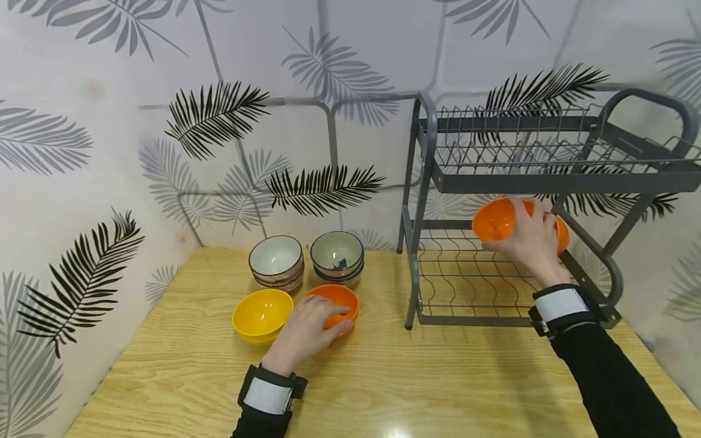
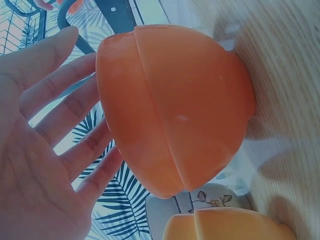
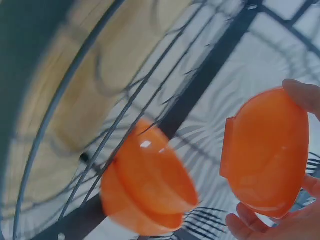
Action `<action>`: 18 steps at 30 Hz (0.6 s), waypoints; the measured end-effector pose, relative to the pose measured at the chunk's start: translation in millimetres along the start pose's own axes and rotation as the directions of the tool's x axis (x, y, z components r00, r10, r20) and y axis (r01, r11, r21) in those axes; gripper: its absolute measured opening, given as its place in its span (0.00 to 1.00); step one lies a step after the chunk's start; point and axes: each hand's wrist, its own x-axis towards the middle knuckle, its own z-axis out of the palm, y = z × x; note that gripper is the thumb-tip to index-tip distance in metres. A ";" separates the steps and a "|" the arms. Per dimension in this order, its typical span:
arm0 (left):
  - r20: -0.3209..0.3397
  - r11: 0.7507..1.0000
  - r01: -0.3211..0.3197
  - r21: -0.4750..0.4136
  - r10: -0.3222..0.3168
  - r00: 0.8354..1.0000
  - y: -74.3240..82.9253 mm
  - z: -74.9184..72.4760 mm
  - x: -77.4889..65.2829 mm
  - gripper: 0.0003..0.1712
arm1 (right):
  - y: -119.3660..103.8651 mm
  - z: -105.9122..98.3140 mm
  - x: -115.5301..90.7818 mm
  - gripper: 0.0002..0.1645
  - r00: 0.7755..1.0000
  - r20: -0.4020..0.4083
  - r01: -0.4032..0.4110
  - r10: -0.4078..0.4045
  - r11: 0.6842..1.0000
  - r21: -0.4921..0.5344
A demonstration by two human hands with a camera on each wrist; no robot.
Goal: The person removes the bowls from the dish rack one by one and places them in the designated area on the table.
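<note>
My right hand point(image 1: 530, 242) grips an orange bowl point(image 1: 491, 220) by its rim, tilted on its side above the lower shelf of the dish rack point(image 1: 470, 319). In the right wrist view, thumb and fingers hold this bowl point(image 3: 267, 150) at opposite edges. More orange bowls point(image 3: 150, 182) lean together on the shelf, blurred. On the table, my left hand point(image 1: 306, 328) reaches over a stack of orange bowls point(image 1: 342, 295). The left wrist view shows two nested orange bowls point(image 2: 175, 110), with extended fingers at the far side of the rim; firm contact cannot be made out.
Yellow bowls point(image 1: 263, 313) stand stacked left of the orange ones. Behind are two stacks of patterned bowls, one whitish point(image 1: 276, 258), one greenish-grey point(image 1: 336, 252). The rack's upper wire basket point(image 1: 547, 152) overhangs my right hand. A leaf-patterned wall covering point(image 1: 372, 61) closes the back.
</note>
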 end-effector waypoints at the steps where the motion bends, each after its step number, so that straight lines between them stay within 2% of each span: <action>1: -0.001 1.000 -0.002 -0.001 0.002 1.000 0.1 0.0 0.2 0.16 | -2.3 -0.9 -3.8 0.59 1.000 -0.010 0.000 0.001 1.000 0.025; 9: 0.004 1.000 -0.004 0.006 0.004 1.000 0.8 0.4 0.8 0.16 | -27.0 -3.2 -40.7 0.60 0.999 -0.040 0.012 -0.003 0.977 0.215; 14: -0.001 1.000 -0.008 0.002 0.008 1.000 1.3 -0.1 0.9 0.16 | -43.0 2.0 -66.6 0.58 0.995 -0.088 0.063 -0.036 0.943 0.328; 18: -0.011 1.000 -0.026 0.011 0.027 1.000 2.3 -1.4 1.4 0.16 | -59.9 6.5 -86.7 0.57 0.995 -0.094 0.080 -0.046 0.911 0.404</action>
